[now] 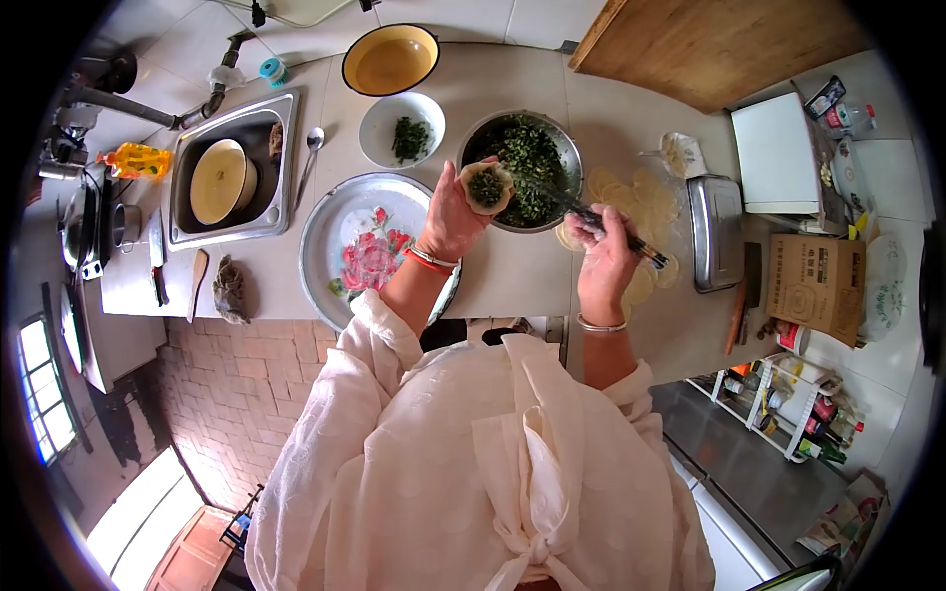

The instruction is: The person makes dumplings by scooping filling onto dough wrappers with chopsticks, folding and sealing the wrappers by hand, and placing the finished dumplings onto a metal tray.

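My left hand (pixel 451 222) cups a round dumpling wrapper (pixel 501 203) with a mound of chopped green filling (pixel 486 184) on it. It is held at the left rim of a metal bowl (pixel 475 135), which is full of the same chopped greens (pixel 532 158). My right hand (pixel 605 261) is closed around dark chopsticks (pixel 647 252), their tips pointing left over the bowl. Thin round wrappers (pixel 645 197) lie spread on the counter beyond and beside my right hand. Below my left forearm sits a large enamel tray (pixel 320 236) with a red flower print.
A white bowl (pixel 374 148) with some greens and a yellow enamel basin (pixel 389 64) stand behind the tray. Left are a spoon (pixel 310 163), a sink (pixel 177 222) and a knife (pixel 157 246). A metal lidded box (pixel 716 231) and a cardboard box (pixel 813 286) are at right.
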The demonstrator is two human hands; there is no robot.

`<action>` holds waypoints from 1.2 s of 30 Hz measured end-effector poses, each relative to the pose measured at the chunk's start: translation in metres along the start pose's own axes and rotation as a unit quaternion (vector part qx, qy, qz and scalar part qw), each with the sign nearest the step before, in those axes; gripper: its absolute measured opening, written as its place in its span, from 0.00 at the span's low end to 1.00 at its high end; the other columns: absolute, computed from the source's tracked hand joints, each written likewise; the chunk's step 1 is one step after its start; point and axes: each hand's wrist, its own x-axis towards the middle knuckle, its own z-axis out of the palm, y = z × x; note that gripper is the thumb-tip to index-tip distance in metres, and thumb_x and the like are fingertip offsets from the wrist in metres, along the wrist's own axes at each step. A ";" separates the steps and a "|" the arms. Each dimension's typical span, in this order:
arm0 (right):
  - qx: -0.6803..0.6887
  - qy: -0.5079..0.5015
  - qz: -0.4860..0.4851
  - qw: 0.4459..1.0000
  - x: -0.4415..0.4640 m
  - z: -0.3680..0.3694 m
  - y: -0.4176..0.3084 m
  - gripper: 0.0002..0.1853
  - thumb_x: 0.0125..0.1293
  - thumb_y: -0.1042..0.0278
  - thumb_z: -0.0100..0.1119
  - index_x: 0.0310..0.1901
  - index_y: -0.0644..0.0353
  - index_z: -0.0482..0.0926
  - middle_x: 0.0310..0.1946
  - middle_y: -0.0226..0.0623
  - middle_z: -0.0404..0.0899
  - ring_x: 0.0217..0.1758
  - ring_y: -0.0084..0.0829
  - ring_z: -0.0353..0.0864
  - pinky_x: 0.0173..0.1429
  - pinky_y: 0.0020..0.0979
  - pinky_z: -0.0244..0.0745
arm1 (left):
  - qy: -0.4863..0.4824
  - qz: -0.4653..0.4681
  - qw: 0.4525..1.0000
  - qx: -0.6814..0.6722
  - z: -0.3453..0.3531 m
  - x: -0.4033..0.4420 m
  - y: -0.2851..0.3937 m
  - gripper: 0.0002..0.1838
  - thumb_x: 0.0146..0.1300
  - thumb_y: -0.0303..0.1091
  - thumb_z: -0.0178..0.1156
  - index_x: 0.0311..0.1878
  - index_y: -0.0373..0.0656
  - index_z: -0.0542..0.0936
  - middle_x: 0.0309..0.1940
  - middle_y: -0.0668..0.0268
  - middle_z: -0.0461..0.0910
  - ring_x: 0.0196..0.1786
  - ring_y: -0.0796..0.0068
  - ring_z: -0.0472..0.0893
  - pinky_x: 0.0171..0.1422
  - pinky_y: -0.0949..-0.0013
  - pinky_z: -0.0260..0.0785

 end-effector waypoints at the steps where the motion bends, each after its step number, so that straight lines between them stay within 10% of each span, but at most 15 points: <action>1: 0.016 -0.006 -0.005 1.000 0.003 -0.002 -0.003 0.09 0.71 0.67 0.57 0.40 0.65 0.76 0.33 0.39 0.82 0.32 0.37 0.87 0.39 0.31 0.83 | -0.003 0.001 1.000 0.003 -0.002 -0.001 0.001 0.35 0.75 0.58 0.40 0.64 0.31 0.69 0.61 0.48 0.72 0.68 0.53 0.70 0.74 0.55 0.64; 15: -0.122 0.083 0.074 0.986 0.043 -0.046 0.094 0.13 0.67 0.59 0.64 0.32 0.57 0.75 0.17 0.24 0.69 0.14 0.17 0.66 0.18 0.21 0.61 | -0.005 -0.033 0.999 0.008 0.046 -0.024 -0.009 0.37 0.74 0.61 0.41 0.66 0.33 0.67 0.64 0.51 0.71 0.71 0.48 0.66 0.75 0.52 0.62; 20: -0.251 -0.058 0.262 0.930 0.008 -0.077 0.061 0.10 0.64 0.65 0.65 0.33 0.58 0.74 0.21 0.27 0.75 0.19 0.17 0.71 0.21 0.23 0.64 | -0.002 -0.036 0.999 -0.012 0.061 -0.028 -0.019 0.37 0.73 0.61 0.43 0.66 0.34 0.68 0.65 0.51 0.70 0.72 0.48 0.65 0.76 0.51 0.59; 23: -0.317 -0.099 0.007 0.943 -0.026 -0.053 0.041 0.08 0.64 0.69 0.64 0.37 0.62 0.75 0.25 0.29 0.77 0.25 0.18 0.76 0.27 0.23 0.69 | -0.010 -0.043 0.999 -0.010 0.065 -0.029 -0.029 0.37 0.73 0.62 0.42 0.67 0.35 0.67 0.66 0.50 0.70 0.72 0.49 0.64 0.76 0.51 0.58; 28: -0.489 -0.240 -0.452 0.706 -0.044 -0.006 -0.016 0.23 0.52 0.81 0.67 0.50 0.58 0.73 0.46 0.41 0.73 0.41 0.43 0.79 0.43 0.37 0.79 | 0.002 -0.069 0.997 0.045 0.098 -0.041 -0.045 0.35 0.76 0.60 0.33 0.66 0.38 0.67 0.63 0.56 0.72 0.70 0.52 0.68 0.74 0.54 0.61; 36: -0.499 -0.284 -0.532 0.622 -0.037 -0.020 -0.038 0.19 0.54 0.77 0.68 0.48 0.58 0.76 0.43 0.36 0.73 0.41 0.38 0.79 0.43 0.36 0.78 | -0.049 -0.086 0.989 0.107 0.123 -0.049 -0.063 0.35 0.76 0.61 0.33 0.67 0.39 0.67 0.64 0.56 0.72 0.70 0.56 0.69 0.74 0.55 0.60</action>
